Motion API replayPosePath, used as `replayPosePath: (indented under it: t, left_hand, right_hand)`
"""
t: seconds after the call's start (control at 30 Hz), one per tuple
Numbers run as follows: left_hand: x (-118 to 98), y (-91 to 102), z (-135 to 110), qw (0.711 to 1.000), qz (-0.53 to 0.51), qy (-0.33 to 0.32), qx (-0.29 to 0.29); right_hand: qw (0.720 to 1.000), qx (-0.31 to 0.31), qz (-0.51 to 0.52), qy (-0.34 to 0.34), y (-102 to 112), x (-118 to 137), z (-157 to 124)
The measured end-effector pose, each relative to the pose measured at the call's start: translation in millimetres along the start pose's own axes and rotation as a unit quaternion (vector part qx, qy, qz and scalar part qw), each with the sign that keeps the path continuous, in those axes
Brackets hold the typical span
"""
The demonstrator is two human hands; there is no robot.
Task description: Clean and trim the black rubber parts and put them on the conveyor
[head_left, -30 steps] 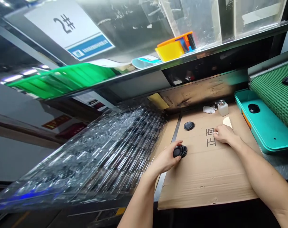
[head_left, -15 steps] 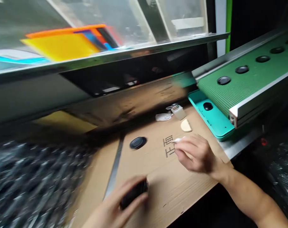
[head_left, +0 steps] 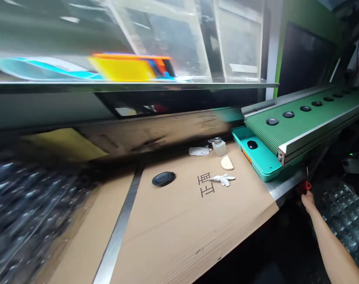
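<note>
My right hand (head_left: 308, 200) reaches below the table's right edge, right at a small red part (head_left: 306, 185) under the conveyor. Its fingers are small and dark there, so I cannot tell whether they grip that part. My left hand is out of view. On the cardboard-covered table (head_left: 173, 225) lies a short stack of black round lids (head_left: 164, 178). To the right of it rests a white piece with finger-like strips (head_left: 225, 179). Behind that are a cream half-round pad (head_left: 227, 163), a small square bottle with a metal top (head_left: 219, 146) and a crumpled white cloth (head_left: 199, 151).
A green conveyor belt (head_left: 297, 126) carries several black round pieces. Under its near end stands a teal tray (head_left: 269, 171) with one black piece (head_left: 252, 144) inside. Clear plastic blister trays (head_left: 346, 211) sit at lower right; similar dark plastic (head_left: 31, 213) fills the left.
My right hand has let go of the white piece on the cardboard and moved right, down to the red part. My left hand, with the black stack it held, has left the view. The camera has turned.
</note>
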State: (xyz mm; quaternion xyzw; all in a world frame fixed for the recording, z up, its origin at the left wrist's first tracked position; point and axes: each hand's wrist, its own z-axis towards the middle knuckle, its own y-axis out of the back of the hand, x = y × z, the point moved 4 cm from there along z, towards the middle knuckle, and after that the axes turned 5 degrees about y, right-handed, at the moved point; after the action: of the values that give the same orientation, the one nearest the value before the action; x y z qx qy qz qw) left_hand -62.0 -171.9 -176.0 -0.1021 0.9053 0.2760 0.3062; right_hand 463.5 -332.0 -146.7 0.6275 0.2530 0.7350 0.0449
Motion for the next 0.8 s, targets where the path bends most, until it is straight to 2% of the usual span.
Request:
replayPosePath:
  t: [0.07,0.13,0.23,0.3,0.37,0.4,0.43,0.47,0.53,0.6,0.7,0.8]
  left_hand:
    - [-2,-4.2,7,1.000,-0.027,0.013,-0.001]
    - [-4,-14.5,8,0.998,-0.058,0.018,0.003]
    - [-1,-41.8,2,0.994,-0.111,0.011,0.015]
    - [8,-66.2,-8,0.989,-0.149,0.012,0.024]
    - [17,-89.8,-18,0.965,-0.259,0.021,0.023]
    - [20,-99.1,-23,0.937,-0.346,0.029,0.016]
    - [23,-105.5,-26,0.891,-0.452,0.040,0.002]
    - [25,-109.8,-27,0.832,-0.551,0.055,-0.009]
    - [29,-110.7,-22,0.729,-0.677,0.092,-0.035]
    - [34,-105.8,-13,0.652,-0.748,0.114,-0.041]
    - [38,-98.7,-1,0.575,-0.810,0.106,-0.035]
    - [41,-97.7,4,0.520,-0.849,0.082,-0.046]
  right_hand:
    - [1.000,-0.018,-0.008,0.012,-2,10,2]
    - [0.999,-0.039,-0.013,0.021,4,20,-1]
    - [0.998,-0.051,-0.031,0.029,35,32,-20]
    - [0.997,-0.012,-0.063,0.047,61,41,-49]
    - [0.986,0.106,-0.078,0.098,80,53,-92]
    - [0.974,0.173,-0.077,0.122,85,60,-118]
    - [0.955,0.254,-0.087,0.128,86,65,-145]
    - [0.933,0.317,-0.106,0.131,85,70,-172]
    - [0.870,0.444,-0.145,0.158,72,80,-226]
    - [0.818,0.524,-0.156,0.181,50,88,-274]
    - [0.731,0.618,-0.192,0.215,10,100,-329]
    - [0.659,0.638,-0.309,0.253,-19,112,-354]
